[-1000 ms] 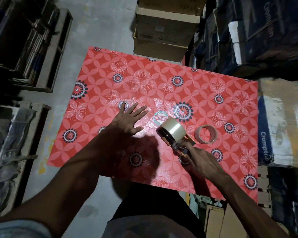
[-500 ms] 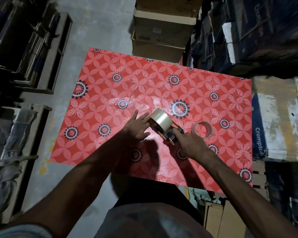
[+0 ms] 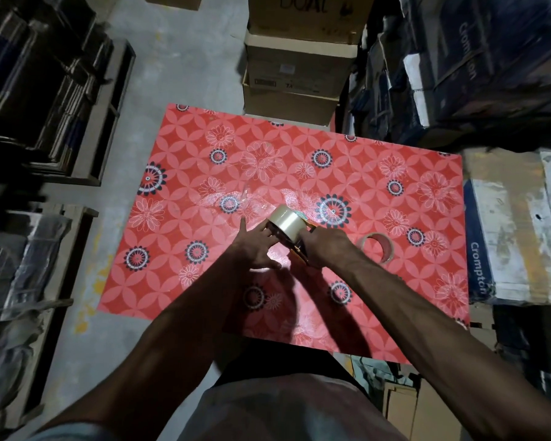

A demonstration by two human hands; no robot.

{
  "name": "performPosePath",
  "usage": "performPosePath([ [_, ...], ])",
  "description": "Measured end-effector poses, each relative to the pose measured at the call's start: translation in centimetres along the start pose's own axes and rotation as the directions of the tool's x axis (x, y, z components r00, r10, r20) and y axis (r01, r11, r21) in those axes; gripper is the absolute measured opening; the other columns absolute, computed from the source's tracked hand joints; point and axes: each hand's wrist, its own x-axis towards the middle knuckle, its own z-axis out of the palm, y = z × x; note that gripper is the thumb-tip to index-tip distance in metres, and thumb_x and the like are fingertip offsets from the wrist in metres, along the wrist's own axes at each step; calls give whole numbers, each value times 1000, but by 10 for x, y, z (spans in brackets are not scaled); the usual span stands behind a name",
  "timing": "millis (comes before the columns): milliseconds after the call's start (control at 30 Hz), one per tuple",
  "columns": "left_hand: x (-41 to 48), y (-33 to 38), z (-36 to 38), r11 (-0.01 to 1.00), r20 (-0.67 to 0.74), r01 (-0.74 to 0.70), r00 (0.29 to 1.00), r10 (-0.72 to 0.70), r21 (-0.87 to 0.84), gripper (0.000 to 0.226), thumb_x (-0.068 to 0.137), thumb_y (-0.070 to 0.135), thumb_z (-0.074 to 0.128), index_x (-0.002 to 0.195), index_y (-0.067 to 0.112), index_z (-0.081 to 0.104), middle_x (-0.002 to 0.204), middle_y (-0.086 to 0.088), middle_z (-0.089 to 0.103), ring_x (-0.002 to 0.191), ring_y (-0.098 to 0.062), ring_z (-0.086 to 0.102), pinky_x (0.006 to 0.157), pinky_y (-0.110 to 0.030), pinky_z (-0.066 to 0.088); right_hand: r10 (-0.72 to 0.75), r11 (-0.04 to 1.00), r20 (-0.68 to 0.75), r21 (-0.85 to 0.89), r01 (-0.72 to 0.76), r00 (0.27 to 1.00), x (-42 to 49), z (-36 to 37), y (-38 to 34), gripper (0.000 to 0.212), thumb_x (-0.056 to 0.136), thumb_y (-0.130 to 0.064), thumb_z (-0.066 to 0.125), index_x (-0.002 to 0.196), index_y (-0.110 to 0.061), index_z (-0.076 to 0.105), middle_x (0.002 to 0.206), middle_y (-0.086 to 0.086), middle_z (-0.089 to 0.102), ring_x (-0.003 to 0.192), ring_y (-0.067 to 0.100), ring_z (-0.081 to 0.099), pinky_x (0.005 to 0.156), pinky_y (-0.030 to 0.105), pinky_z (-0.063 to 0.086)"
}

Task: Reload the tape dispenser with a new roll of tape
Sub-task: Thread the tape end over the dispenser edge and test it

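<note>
A full roll of clear tape (image 3: 287, 222) sits mounted on the tape dispenser (image 3: 296, 246), held a little above the red flowered table (image 3: 379, 173). My right hand (image 3: 323, 246) is closed around the dispenser's handle, hiding most of it. My left hand (image 3: 256, 246) is at the roll's left side, fingertips touching the dispenser's front under the roll. An empty cardboard tape core (image 3: 377, 246) lies on the table just right of my right hand.
Crumpled clear wrapping (image 3: 245, 198) lies on the table beyond my hands. Stacked cardboard boxes (image 3: 296, 68) stand behind the table, printed cartons (image 3: 506, 224) at its right, shelves (image 3: 61, 106) across the aisle at left.
My left hand left the table and came right to the dispenser. My right hand slid up the handle and carried the dispenser up and left, covering the round label on the table.
</note>
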Motion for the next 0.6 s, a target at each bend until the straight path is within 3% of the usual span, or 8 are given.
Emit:
performPosePath([
  [133, 2, -1, 1, 999, -11, -24, 1000, 23, -37, 106, 77, 90, 47, 163, 40, 10, 174, 8, 3, 160, -20, -6, 107, -87, -5, 67, 995, 88, 73, -74, 994, -2, -21, -8, 44, 104, -26, 57, 145, -10, 51, 132, 13, 66, 119, 30, 66, 90, 35, 51],
  [233, 4, -1, -4, 999, 16, -29, 999, 29, -13, 106, 80, 88, 47, 164, 39, 4, 174, 9, -4, 160, -18, -8, 106, -88, -5, 104, 989, 184, 84, -121, 977, 2, -37, -8, 35, 104, -18, 57, 137, -7, 60, 97, 7, 67, 79, 22, 65, 65, 26, 47],
  [267, 4, -2, -6, 1000, 20, -21, 1000, 21, -8, 106, 80, 89, 45, 163, 40, 2, 173, 10, -6, 160, -17, -9, 106, -88, -4, 103, 990, 203, 79, -121, 974, 4, -44, -10, 29, 104, -16, 57, 130, -6, 64, 94, 6, 67, 73, 22, 60, 61, 24, 44],
  [333, 4, -3, -4, 1000, 17, -12, 1000, 12, -13, 106, 79, 89, 45, 163, 41, 2, 173, 12, -7, 160, -15, -9, 107, -87, -5, 110, 991, 213, 49, -123, 971, 10, -50, -8, 16, 104, -16, 57, 103, -8, 70, 102, 8, 69, 87, 26, 62, 64, 26, 44],
  [400, 2, -5, 0, 1000, 8, -10, 1000, 10, -21, 105, 79, 88, 46, 163, 42, 2, 173, 12, -7, 160, -13, -9, 108, -86, -6, 121, 990, 242, 38, -134, 963, 14, -51, -9, 28, 105, -18, 55, 78, -11, 56, 93, 5, 65, 89, 26, 61, 64, 28, 43],
  [467, 0, -4, 1, 999, -12, -5, 1000, 4, -36, 103, 81, 87, 45, 163, 42, 3, 173, 12, -7, 160, -13, -8, 109, -85, -8, 113, 985, 256, 100, -142, 960, 18, -44, -8, 19, 106, -18, 54, 91, -7, 59, 84, 5, 57, 77, 21, 57, 60, 27, 41],
  [533, -1, -3, -1, 999, -29, 0, 1000, -1, -51, 98, 84, 84, 42, 163, 42, 2, 173, 13, -7, 160, -13, -8, 111, -83, -7, 116, 975, 221, 159, -153, 968, 15, -29, -4, 23, 105, -15, 55, 123, -4, 61, 96, 8, 61, 87, 21, 64, 69, 29, 49],
  [600, -4, -3, -1, 998, -55, -8, 998, 5, -61, 94, 86, 83, 36, 163, 44, 0, 172, 14, -8, 160, -13, -8, 112, -83, -3, 133, 971, 196, 173, -167, 972, 3, -7, 11, 30, 102, -13, 56, 131, -6, 63, 91, 5, 61, 91, 22, 68, 63, 19, 48],
])
